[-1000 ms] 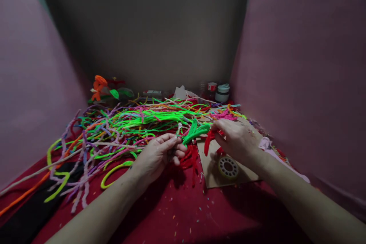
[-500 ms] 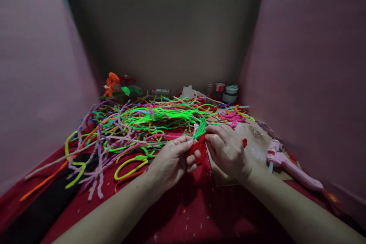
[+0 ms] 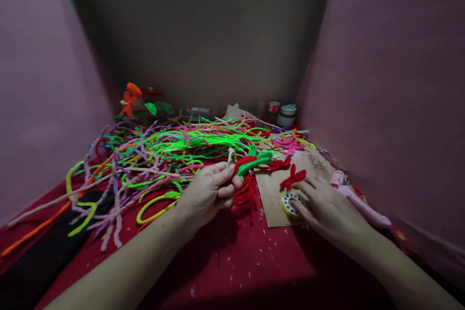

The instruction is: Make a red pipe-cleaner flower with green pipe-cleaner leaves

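My left hand (image 3: 209, 193) is closed around a small bundle of pipe cleaners (image 3: 250, 162), with green and red ends sticking out to the right and a pale tip upward. My right hand (image 3: 327, 208) lies low on the cardboard sheet (image 3: 271, 193), its fingers stretched out onto a small roll of tape (image 3: 289, 203). Red pipe-cleaner pieces (image 3: 292, 178) lie just beyond its fingertips.
A big tangle of coloured pipe cleaners (image 3: 163, 150) covers the red cloth (image 3: 236, 261) to the left and behind. A pink glue gun (image 3: 358, 202) lies at the right. Jars (image 3: 286, 115) and an orange pipe-cleaner flower (image 3: 132, 99) stand by the back wall. Pink walls close both sides.
My right hand has let go of the bundle and moved right and down onto the tape roll. The left hand keeps the bundle and has lifted it a little.
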The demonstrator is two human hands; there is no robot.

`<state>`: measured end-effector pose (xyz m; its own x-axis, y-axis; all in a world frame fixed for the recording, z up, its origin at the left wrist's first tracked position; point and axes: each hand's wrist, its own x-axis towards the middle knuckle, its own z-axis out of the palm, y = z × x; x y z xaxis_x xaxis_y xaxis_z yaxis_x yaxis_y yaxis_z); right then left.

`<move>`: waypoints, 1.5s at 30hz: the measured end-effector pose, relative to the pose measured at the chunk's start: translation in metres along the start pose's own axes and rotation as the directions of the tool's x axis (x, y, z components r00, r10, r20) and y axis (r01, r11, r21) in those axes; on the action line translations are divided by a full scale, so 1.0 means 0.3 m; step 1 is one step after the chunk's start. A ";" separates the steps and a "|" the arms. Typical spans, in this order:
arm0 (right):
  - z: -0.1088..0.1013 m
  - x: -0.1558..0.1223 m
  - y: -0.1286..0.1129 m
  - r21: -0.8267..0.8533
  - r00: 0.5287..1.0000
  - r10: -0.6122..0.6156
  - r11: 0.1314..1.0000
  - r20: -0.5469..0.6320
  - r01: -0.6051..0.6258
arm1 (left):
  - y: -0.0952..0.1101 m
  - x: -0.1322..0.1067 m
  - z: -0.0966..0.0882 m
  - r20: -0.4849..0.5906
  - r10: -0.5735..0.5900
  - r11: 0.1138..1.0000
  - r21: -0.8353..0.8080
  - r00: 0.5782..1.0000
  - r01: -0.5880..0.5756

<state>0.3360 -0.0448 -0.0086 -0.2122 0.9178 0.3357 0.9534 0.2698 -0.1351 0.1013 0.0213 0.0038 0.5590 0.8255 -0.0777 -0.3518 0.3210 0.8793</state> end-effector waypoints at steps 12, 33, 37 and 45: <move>-0.010 -0.046 -0.022 0.290 0.995 0.103 0.952 0.001 -0.098 | 0.005 0.004 -0.001 -0.015 -0.092 0.995 -0.034 0.996 0.091; 0.061 0.213 -0.196 0.900 0.967 -0.101 0.399 0.234 -0.176 | 0.004 0.001 -0.005 -0.139 0.095 0.995 0.045 0.986 -0.089; 0.109 0.220 -0.226 0.959 0.950 -0.135 0.068 0.281 -0.274 | 0.001 -0.003 0.006 -0.173 0.101 0.993 0.077 0.980 -0.089; 0.115 0.227 -0.261 0.957 0.963 -0.077 -0.112 0.259 -0.267 | 0.004 -0.007 0.016 -0.192 0.093 0.995 0.042 0.977 -0.087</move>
<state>0.2394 0.0065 -0.0073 -0.3335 0.9383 0.0921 -0.2560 0.0039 -0.9667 0.1033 0.0177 0.0073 0.3694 0.9255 -0.0840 -0.3667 0.2283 0.9019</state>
